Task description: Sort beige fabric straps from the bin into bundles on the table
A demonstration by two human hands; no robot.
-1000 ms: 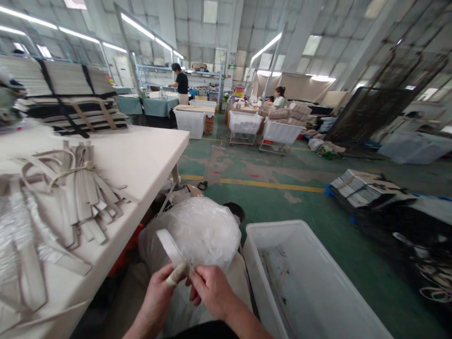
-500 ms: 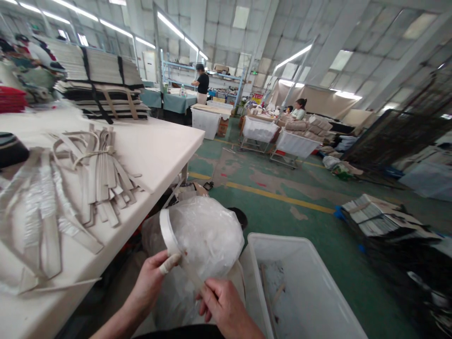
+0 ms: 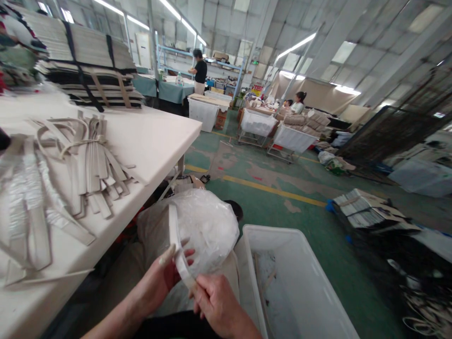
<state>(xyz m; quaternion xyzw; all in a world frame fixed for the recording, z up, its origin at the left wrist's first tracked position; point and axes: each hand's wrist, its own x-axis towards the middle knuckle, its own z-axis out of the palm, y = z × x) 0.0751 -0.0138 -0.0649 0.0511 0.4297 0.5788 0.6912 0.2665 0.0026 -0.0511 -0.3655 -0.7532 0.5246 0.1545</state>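
Note:
A narrow white strip (image 3: 173, 226) stands up in a gentle curve between my hands, its free end pointing away from me. My right hand (image 3: 217, 296) is closed on its lower end, thumb on top. Around the middle of the strip, my left hand (image 3: 165, 273) holds it loosely, with fingertips reaching past its right edge. The left thumb wears a pale wrap. Behind the strip is a large clear plastic bag (image 3: 212, 221) with whitish contents I cannot make out.
A white table (image 3: 165, 136) on the left bears a tied bundle of strips (image 3: 93, 160), loose strips (image 3: 38, 235) and strapped fabric stacks (image 3: 95, 70). A white bin (image 3: 300, 278) with scraps stands right. Strapped bundles (image 3: 367, 207) lie beyond. Two people work farther back.
My left hand has loosened from a pinch, its fingers now spread behind the strip. The strip stands straighter, and the view has shifted slightly. My right hand keeps its hold.

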